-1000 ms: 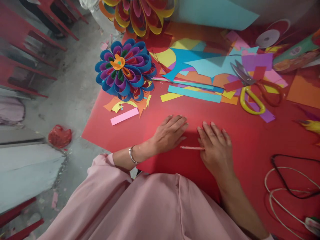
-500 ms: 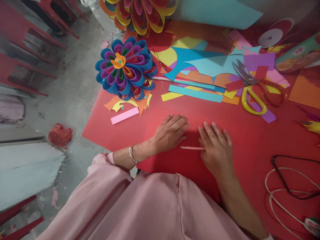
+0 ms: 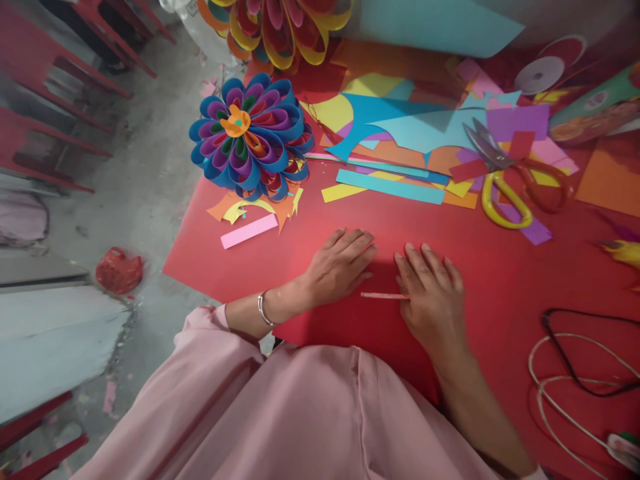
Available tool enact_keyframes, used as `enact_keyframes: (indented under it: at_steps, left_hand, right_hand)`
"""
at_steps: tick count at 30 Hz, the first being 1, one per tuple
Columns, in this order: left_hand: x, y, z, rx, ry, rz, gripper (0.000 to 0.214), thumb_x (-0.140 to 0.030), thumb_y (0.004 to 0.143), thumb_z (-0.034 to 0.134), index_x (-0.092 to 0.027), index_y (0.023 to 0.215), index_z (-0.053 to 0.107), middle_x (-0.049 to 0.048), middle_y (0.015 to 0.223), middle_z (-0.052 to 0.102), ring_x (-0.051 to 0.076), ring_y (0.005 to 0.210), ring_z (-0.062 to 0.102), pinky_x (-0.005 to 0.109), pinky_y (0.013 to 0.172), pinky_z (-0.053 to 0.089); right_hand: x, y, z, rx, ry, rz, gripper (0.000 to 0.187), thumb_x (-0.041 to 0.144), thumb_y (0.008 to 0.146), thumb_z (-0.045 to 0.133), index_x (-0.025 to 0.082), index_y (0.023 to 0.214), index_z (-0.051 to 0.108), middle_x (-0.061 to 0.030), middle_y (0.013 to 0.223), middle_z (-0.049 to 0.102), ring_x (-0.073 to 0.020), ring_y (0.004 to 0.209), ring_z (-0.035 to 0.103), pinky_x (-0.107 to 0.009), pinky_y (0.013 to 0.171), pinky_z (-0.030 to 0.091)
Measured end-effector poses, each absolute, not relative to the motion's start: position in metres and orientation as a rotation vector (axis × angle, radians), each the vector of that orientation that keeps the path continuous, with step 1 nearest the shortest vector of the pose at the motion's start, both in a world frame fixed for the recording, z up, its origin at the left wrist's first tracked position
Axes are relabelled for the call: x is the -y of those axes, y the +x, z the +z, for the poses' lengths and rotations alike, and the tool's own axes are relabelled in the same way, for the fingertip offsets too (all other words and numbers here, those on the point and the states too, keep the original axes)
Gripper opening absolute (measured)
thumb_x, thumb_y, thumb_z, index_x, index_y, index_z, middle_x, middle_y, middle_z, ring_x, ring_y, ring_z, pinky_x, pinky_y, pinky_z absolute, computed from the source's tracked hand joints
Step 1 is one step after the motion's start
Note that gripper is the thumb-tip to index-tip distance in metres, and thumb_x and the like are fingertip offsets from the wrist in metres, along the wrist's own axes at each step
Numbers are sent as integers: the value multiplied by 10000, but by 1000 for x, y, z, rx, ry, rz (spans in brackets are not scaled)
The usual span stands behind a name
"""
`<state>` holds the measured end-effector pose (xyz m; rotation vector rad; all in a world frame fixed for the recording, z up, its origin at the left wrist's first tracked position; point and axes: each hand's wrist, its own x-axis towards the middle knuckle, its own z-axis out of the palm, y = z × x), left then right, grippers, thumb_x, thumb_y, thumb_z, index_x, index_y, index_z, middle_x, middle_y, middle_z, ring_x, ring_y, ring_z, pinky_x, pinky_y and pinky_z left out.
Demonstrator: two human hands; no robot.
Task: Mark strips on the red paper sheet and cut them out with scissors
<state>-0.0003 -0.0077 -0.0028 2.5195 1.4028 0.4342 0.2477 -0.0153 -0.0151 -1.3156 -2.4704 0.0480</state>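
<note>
Two hands: the left hand point(image 3: 340, 267) and the right hand point(image 3: 433, 293) lie palm down on the red worktop point(image 3: 500, 280), near each other but not touching.
Left fingers: stretched, with small gaps at the tips, pinching nothing; a silver bracelet point(image 3: 261, 309) is around this wrist.
Right fingers: straight and slightly spread, pointing away from the body; the thumb is mostly hidden.
Thin pink stick: this stick point(image 3: 383, 295) lies between the hands, one end free, the other meeting the thumb side of the right hand (if it is pressed there or only touching, I cannot tell).
Pink strip: one paper strip point(image 3: 249, 231) lies beyond the left forearm, below the blue and purple paper flower point(image 3: 255, 143).
Scissors: the pair point(image 3: 499, 161), with one yellow and one orange-red handle, rests open on paper scraps point(image 3: 435, 130), beyond the right hand.
Cords: a black cord point(image 3: 590, 314) and a whitish cord point(image 3: 555, 379) are curled at the right side.
</note>
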Motion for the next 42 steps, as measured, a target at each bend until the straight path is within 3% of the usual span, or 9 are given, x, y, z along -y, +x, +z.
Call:
enact_keyframes:
  at_steps: [8, 18, 37, 42]
  left_hand:
    - [9, -5, -2, -1398, 2566, 498, 433, -324, 1055, 621, -155, 1452, 647, 197, 1551, 639, 368, 1476, 580, 568, 1259, 422]
    - [5, -8, -5, -1362, 2686, 557, 489, -350, 1053, 623, -144, 1497, 628, 204, 1530, 653, 393, 1433, 611, 564, 1231, 428]
    - [4, -12, -4, -1353, 2752, 507, 601, -302, 1013, 695, -195, 1587, 550, 208, 1552, 632, 407, 1456, 587, 582, 1198, 468]
    - [2, -6, 6, -1342, 2794, 498, 506, -283, 999, 693, -174, 1489, 633, 200, 1488, 683, 390, 1392, 637, 579, 1192, 466]
  right_hand:
    - [18, 241, -11, 2481, -1440, 146, 434, 210, 1091, 497, 219, 1501, 639, -113, 1608, 615, -321, 1537, 508, -551, 1267, 344]
    - [18, 238, -8, 2472, -1496, 286, 454, 220, 1116, 458, 225, 1549, 592, -97, 1677, 539, -301, 1601, 415, -566, 1294, 303]
    - [17, 228, -18, 2262, -1430, 329, 408, 207, 1112, 476, 214, 1474, 664, -85, 1640, 581, -303, 1561, 472, -572, 1283, 342]
    - [17, 229, -19, 2268, -1427, 291, 409, 199, 1107, 477, 202, 1467, 670, -82, 1633, 588, -311, 1559, 477, -570, 1276, 355]
